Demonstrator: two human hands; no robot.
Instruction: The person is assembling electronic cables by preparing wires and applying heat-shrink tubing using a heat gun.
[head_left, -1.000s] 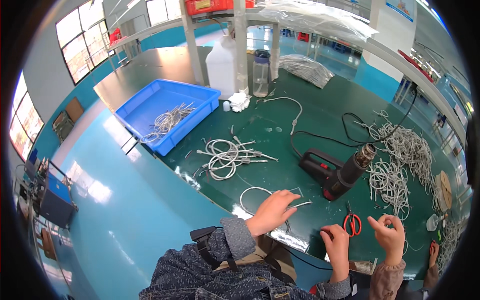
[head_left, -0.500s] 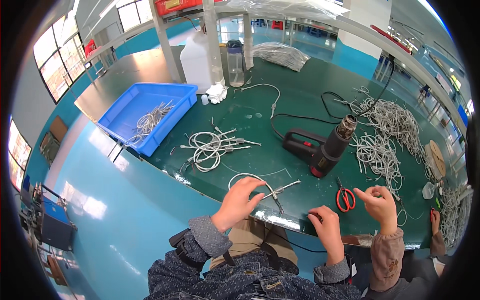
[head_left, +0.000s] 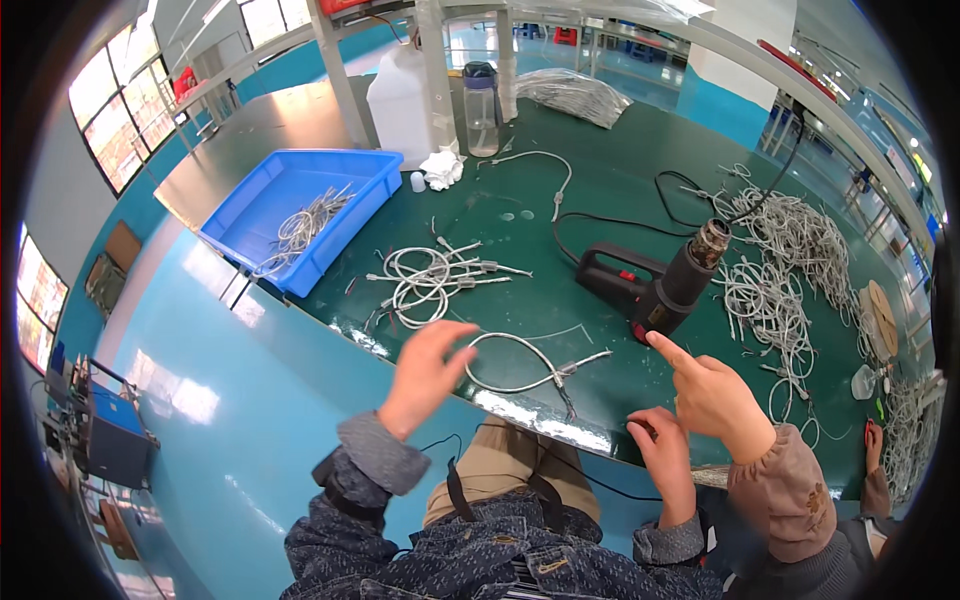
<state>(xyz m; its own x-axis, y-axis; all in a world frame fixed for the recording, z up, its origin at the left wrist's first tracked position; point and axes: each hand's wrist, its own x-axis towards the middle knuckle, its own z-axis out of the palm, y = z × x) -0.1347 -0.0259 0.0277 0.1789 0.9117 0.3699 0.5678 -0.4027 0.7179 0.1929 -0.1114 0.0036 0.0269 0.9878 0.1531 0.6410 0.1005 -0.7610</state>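
My left hand is raised over the table edge, its fingers apart and nothing in them. Just right of it lies a looped grey cable with a small block and frayed ends. At the front edge, my right hand rests with loosely bent fingers and the thumb apart, holding nothing visible. A co-worker's hand beside it points a finger at the base of a black heat gun. Farther back, several similar cables lie in a tangled bunch.
A blue tray with some cables stands at the left. Behind it are a white jug, crumpled tissue and a bottle. Cable heaps and a spool fill the right. Another person's hand shows at far right.
My left hand has lifted off the looped cable and moved left. The co-worker's hand has come left toward the heat gun, now covering the red-handled scissors. My right hand has barely moved.
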